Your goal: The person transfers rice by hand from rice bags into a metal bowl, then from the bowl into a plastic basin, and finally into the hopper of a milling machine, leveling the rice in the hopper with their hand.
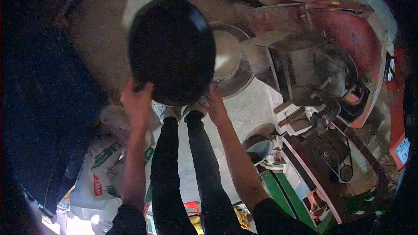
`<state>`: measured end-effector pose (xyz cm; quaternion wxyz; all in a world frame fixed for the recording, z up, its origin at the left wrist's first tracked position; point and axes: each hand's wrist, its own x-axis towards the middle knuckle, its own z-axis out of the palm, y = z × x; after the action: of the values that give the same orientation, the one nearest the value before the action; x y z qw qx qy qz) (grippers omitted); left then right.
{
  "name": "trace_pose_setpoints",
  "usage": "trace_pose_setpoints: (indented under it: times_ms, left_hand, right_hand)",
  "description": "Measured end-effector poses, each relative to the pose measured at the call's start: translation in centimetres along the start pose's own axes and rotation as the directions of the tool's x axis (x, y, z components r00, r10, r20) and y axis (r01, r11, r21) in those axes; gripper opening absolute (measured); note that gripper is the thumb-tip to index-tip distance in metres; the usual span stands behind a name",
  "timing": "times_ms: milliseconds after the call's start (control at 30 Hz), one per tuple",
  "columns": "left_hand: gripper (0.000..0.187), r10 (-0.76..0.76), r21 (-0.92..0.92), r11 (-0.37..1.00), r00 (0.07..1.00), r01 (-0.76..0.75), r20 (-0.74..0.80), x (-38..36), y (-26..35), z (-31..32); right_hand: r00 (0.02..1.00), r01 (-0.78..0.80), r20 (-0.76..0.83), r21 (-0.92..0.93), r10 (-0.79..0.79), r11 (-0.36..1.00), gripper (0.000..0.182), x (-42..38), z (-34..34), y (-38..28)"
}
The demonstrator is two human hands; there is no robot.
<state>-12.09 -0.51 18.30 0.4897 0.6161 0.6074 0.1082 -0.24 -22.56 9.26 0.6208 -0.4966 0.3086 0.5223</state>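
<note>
Both hands grip black bowl (172,50) by its rim, held up in front over floor: L hand (137,102) at lower-left edge, R hand (215,104) at lower-right. Red machine (348,48) to right, sacks (102,169) below left.

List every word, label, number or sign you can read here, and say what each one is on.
Nothing reads clearly.
Sacks: a red label and green print, too blurred to read.
White tag at the right edge of the red machine: blue print, too small to read.
Black bowl, held by the left hand and right hand: no text visible.
</note>
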Motion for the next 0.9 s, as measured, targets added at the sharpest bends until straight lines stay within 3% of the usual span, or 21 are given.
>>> trace_pose_setpoints:
  times_ms: [33, 67, 100, 167, 233, 267, 333, 400, 433, 500, 533, 600, 667, 700, 733, 767, 800, 833, 867, 900]
  left_hand:
    - [0.032, 0.036, 0.087, 0.995, 0.996, -0.043, 0.082, -0.5, -0.3, 0.8]
    - [0.032, 0.054, -0.047, 0.998, 0.988, -0.047, 0.142, -0.9, -1.0, 2.5]
    - [0.032, 0.078, -0.181, 0.983, 0.977, -0.042, 0.199, -1.1, -1.4, 4.1]
    - [0.031, 0.147, -0.111, 0.987, 0.950, -0.120, 0.275, -1.1, -0.9, 6.2]
    - [0.031, 0.205, -0.056, 0.979, 0.911, -0.198, 0.359, 0.3, -1.6, 8.1]
    - [0.036, 0.146, -0.075, 0.989, 0.899, -0.126, 0.412, 1.5, -3.0, 9.4]
    - [0.041, 0.081, -0.097, 0.995, 0.879, -0.040, 0.470, 3.6, -5.9, 12.1]
    - [0.055, -0.067, -0.022, 0.997, 0.988, 0.071, 0.136, 5.7, -9.8, 14.9]
    - [0.056, -0.141, -0.019, 0.989, 0.986, 0.143, 0.086, 6.8, -12.3, 16.4]
    - [0.057, -0.205, -0.171, 0.944, 0.907, 0.282, 0.367, 7.2, -18.4, 19.5]
    - [0.058, -0.198, -0.249, 0.902, 0.850, 0.354, 0.488, 6.8, -21.1, 20.9]
    - [0.059, -0.152, -0.349, 0.815, 0.751, 0.463, 0.642, 5.9, -25.3, 22.7]
    - [0.061, -0.094, -0.394, 0.787, 0.723, 0.475, 0.684, 5.6, -28.7, 24.0]
    - [0.062, -0.047, -0.431, 0.787, 0.739, 0.442, 0.672, 5.9, -30.6, 24.6]
    - [0.062, 0.047, -0.509, 0.780, 0.776, 0.364, 0.628, 6.8, -33.8, 25.9]
    - [0.063, 0.200, -0.644, 0.723, 0.817, 0.250, 0.541, 8.1, -38.5, 28.1]
    - [0.057, -0.038, -0.375, 0.873, 0.809, 0.313, 0.586, 6.0, -31.4, 22.0]
    - [0.050, -0.274, -0.074, 0.917, 0.754, 0.391, 0.597, 3.9, -23.2, 15.5]
    - [0.056, -0.325, -0.062, 0.904, 0.776, 0.422, 0.541, 4.0, -27.4, 14.8]
    - [0.061, -0.374, -0.055, 0.889, 0.792, 0.454, 0.482, 4.2, -31.6, 14.1]
  right_hand:
    - [1.000, -0.003, -0.003, 0.000, 0.003, 1.000, 0.061, 2.1, -2.3, 1.2]
    - [0.997, 0.046, 0.064, -0.074, -0.042, 0.996, 0.057, 5.4, -6.6, 3.6]
    - [0.998, -0.025, 0.062, 0.014, 0.024, 1.000, 0.050, 4.7, -6.2, 2.9]
    - [0.994, -0.100, 0.057, 0.102, 0.095, 0.990, 0.043, 4.2, -7.5, 2.9]
    - [0.993, -0.034, -0.110, -0.030, 0.031, 0.999, 0.032, 4.4, -11.7, 3.9]
    - [0.965, -0.145, -0.208, 0.094, 0.162, 0.985, 0.023, 3.9, -13.3, 3.3]
    - [0.977, -0.085, -0.185, 0.104, 0.103, 0.991, 0.021, 2.3, -14.0, 2.0]
    - [0.984, 0.031, -0.174, -0.030, -0.035, 0.999, 0.018, 2.6, -17.4, 2.7]
    - [0.980, 0.089, -0.167, -0.095, -0.104, 0.991, 0.017, 2.7, -19.1, 3.1]
    - [0.966, 0.010, -0.250, 0.285, 0.065, 0.958, 0.020, -0.1, -14.7, 1.1]
    - [0.962, 0.016, -0.268, 0.262, 0.057, 0.965, 0.020, -0.6, -14.6, 1.3]
    - [0.962, 0.102, -0.273, 0.296, -0.018, 0.950, 0.027, -1.9, -15.0, 1.3]
    - [0.950, 0.148, -0.301, 0.194, -0.085, 0.970, 0.029, -2.0, -15.8, 1.0]
    - [0.943, 0.167, -0.307, 0.116, -0.124, 0.979, 0.031, -2.2, -15.8, 1.3]
    - [0.956, 0.104, -0.294, 0.272, -0.020, 0.957, 0.032, -2.7, -14.9, 0.7]
    - [0.959, 0.094, -0.285, 0.269, -0.014, 0.959, 0.032, -2.8, -14.7, 0.7]
    - [0.958, 0.114, -0.282, 0.194, -0.056, 0.974, 0.031, -2.7, -14.5, 0.6]
    - [0.955, 0.140, -0.277, 0.122, -0.101, 0.983, 0.029, -2.6, -14.5, 0.5]
    - [0.960, 0.142, -0.262, 0.130, -0.104, 0.981, 0.029, -2.0, -15.2, 0.2]
    - [0.989, 0.106, -0.124, 0.176, -0.085, 0.979, 0.025, -1.2, -16.6, 0.2]
